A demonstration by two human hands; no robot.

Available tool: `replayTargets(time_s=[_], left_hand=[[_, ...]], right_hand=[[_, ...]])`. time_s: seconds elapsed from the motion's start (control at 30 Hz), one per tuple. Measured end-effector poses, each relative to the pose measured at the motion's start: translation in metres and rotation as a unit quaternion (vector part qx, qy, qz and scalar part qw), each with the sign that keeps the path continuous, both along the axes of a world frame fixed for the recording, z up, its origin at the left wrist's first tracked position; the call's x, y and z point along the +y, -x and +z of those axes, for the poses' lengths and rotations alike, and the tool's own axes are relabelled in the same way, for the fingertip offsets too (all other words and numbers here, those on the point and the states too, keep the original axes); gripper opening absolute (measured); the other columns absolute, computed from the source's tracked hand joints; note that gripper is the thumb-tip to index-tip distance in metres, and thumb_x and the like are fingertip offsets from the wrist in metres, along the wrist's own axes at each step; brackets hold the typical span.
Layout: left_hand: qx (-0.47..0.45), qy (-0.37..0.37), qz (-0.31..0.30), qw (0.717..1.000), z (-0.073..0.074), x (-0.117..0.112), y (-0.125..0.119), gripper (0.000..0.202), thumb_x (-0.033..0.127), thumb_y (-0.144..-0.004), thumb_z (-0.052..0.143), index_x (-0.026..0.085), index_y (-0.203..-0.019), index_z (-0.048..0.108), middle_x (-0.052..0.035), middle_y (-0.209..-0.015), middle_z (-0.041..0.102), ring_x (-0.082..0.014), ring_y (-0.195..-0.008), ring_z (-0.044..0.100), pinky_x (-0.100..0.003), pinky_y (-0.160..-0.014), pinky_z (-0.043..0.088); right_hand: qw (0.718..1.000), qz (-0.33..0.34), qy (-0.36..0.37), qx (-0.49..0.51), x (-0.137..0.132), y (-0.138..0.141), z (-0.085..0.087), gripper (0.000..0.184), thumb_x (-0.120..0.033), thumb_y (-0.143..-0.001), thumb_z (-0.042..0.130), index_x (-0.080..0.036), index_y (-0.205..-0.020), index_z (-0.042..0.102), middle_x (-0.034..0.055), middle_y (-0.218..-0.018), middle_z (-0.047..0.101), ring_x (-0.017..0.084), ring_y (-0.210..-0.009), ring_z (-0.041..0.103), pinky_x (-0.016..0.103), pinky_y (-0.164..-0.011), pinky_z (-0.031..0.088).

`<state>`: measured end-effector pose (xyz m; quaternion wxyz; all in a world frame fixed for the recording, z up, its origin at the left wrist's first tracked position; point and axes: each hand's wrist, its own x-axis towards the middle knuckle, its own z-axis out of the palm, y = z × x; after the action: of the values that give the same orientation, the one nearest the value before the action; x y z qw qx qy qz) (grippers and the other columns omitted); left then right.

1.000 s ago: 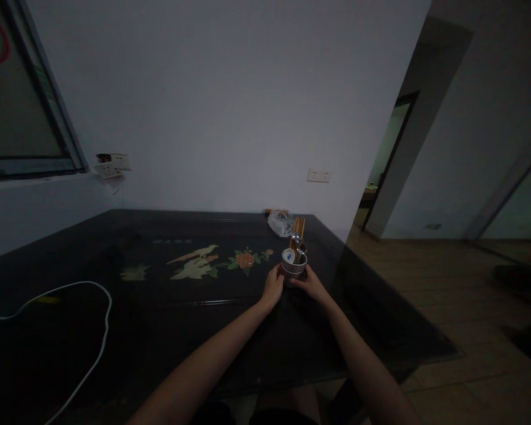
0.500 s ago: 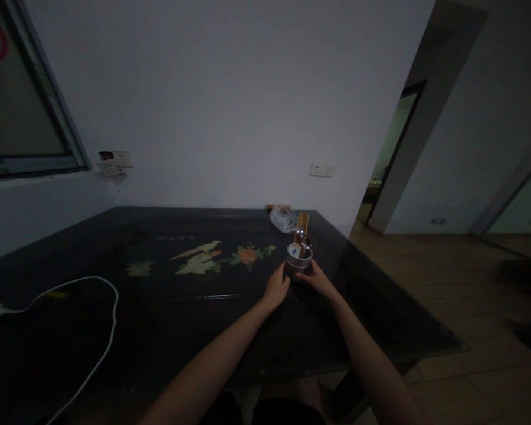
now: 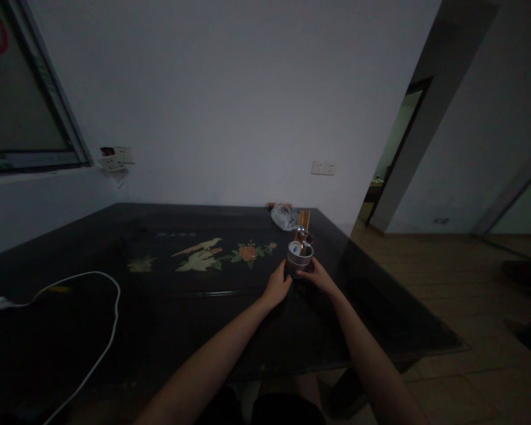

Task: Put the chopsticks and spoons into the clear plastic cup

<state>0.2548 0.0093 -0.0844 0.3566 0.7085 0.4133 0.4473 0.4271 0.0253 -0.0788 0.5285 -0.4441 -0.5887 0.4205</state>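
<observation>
A small metal cup (image 3: pixel 300 257) stands on the dark glass-topped table (image 3: pixel 168 307), holding wooden chopsticks (image 3: pixel 304 221), a metal spoon and a white spoon. My left hand (image 3: pixel 277 285) cups its left side and my right hand (image 3: pixel 320 275) cups its right side, fingers curled round the cup. Both forearms reach out from the bottom of the view.
A crumpled clear plastic bag (image 3: pixel 284 216) lies behind the cup near the wall. A white cable (image 3: pixel 108 319) loops over the table's left part. A painted bird-and-flower design (image 3: pixel 212 255) shows under the glass. The table's right edge borders a wooden floor (image 3: pixel 446 307) and a doorway.
The cup, held between both hands, has slid a little farther away across the table, and the view has shifted slightly.
</observation>
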Motion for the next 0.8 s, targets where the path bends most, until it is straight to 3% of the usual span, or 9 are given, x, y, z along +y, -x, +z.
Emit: replayTargets(time_s=[0.13, 0.27, 0.33, 0.43, 0.53, 0.63, 0.7, 0.8], left_hand=[[0.005, -0.012, -0.002, 1.0, 0.007, -0.004, -0.001, 0.061, 0.013, -0.078, 0.051, 0.011, -0.138, 0.037, -0.0176, -0.139, 0.044, -0.0257, -0.13, 0.042, -0.043, -0.111, 0.03], [0.002, -0.033, 0.019, 0.999, 0.024, -0.003, 0.006, 0.063, 0.012, -0.076, 0.054, 0.012, -0.136, 0.039, -0.0172, -0.141, 0.042, -0.026, -0.132, 0.038, -0.045, -0.111, 0.027], [-0.002, -0.056, 0.019, 0.998, 0.039, -0.004, 0.019, 0.057, 0.012, -0.076, 0.054, 0.013, -0.132, 0.044, -0.0163, -0.136, 0.047, -0.025, -0.127, 0.043, -0.043, -0.109, 0.031], [0.014, -0.087, -0.041, 0.995, 0.063, -0.013, 0.052, 0.037, 0.015, -0.081, 0.05, 0.017, -0.118, 0.055, -0.0105, -0.118, 0.061, -0.0197, -0.106, 0.058, -0.036, -0.096, 0.043], [0.087, -0.071, -0.099, 0.989, 0.079, -0.031, 0.095, 0.023, 0.025, -0.088, 0.043, 0.017, -0.104, 0.059, -0.0047, -0.091, 0.066, -0.0151, -0.082, 0.062, -0.027, -0.076, 0.048], [0.226, -0.092, -0.13, 0.961, 0.073, -0.046, 0.131, 0.025, 0.028, -0.091, 0.039, 0.018, -0.09, 0.061, -0.001, -0.075, 0.063, -0.0123, -0.066, 0.057, -0.022, -0.063, 0.042], [0.294, -0.138, -0.131, 0.937, 0.059, -0.05, 0.147, 0.026, 0.027, -0.091, 0.038, 0.018, -0.082, 0.061, -0.0008, -0.073, 0.062, -0.0123, -0.066, 0.055, -0.022, -0.062, 0.039], [0.353, -0.196, -0.126, 0.906, 0.035, -0.047, 0.158, 0.024, 0.024, -0.089, 0.04, 0.018, -0.075, 0.059, -0.0018, -0.072, 0.061, -0.0127, -0.066, 0.055, -0.022, -0.061, 0.037]], right_hand=[[1.0, -0.015, 0.004, -0.016, -0.001, -0.002, 0.001, 0.079, -0.035, -0.049, 0.082, -0.019, -0.117, 0.047, 0.0131, -0.119, 0.06, 0.026, -0.109, 0.059, 0.042, -0.094, 0.047], [0.983, -0.136, -0.018, -0.119, -0.011, -0.016, 0.008, 0.081, -0.037, -0.047, 0.082, -0.019, -0.117, 0.047, 0.0111, -0.108, 0.062, 0.027, -0.103, 0.06, 0.043, -0.088, 0.049], [0.959, -0.209, -0.037, -0.19, -0.025, -0.024, 0.02, 0.069, -0.041, -0.052, 0.079, -0.019, -0.111, 0.052, 0.0091, -0.099, 0.063, 0.026, -0.094, 0.061, 0.042, -0.082, 0.05], [0.936, -0.253, -0.085, -0.231, -0.054, -0.022, 0.049, 0.037, -0.046, -0.075, 0.061, -0.018, -0.097, 0.056, 0.0073, -0.087, 0.063, 0.021, -0.077, 0.06, 0.035, -0.07, 0.049], [0.939, -0.171, -0.128, -0.268, -0.082, 0.005, 0.082, 0.03, -0.044, -0.089, 0.043, -0.018, -0.086, 0.057, 0.0045, -0.077, 0.061, 0.017, -0.069, 0.057, 0.028, -0.064, 0.043], [0.924, -0.022, -0.172, -0.34, -0.093, 0.049, 0.096, 0.033, -0.04, -0.093, 0.038, -0.018, -0.076, 0.055, 0.0022, -0.071, 0.059, 0.014, -0.065, 0.054, 0.024, -0.061, 0.038], [0.891, 0.048, -0.215, -0.396, -0.089, 0.077, 0.088, 0.034, -0.036, -0.094, 0.037, -0.018, -0.073, 0.056, 0.0025, -0.071, 0.059, 0.014, -0.067, 0.053, 0.023, -0.061, 0.036], [0.838, 0.107, -0.254, -0.47, -0.074, 0.104, 0.056, 0.037, -0.037, -0.093, 0.042, -0.018, -0.064, 0.056, 0.0033, -0.064, 0.059, 0.013, -0.062, 0.05, 0.024, -0.058, 0.029]])
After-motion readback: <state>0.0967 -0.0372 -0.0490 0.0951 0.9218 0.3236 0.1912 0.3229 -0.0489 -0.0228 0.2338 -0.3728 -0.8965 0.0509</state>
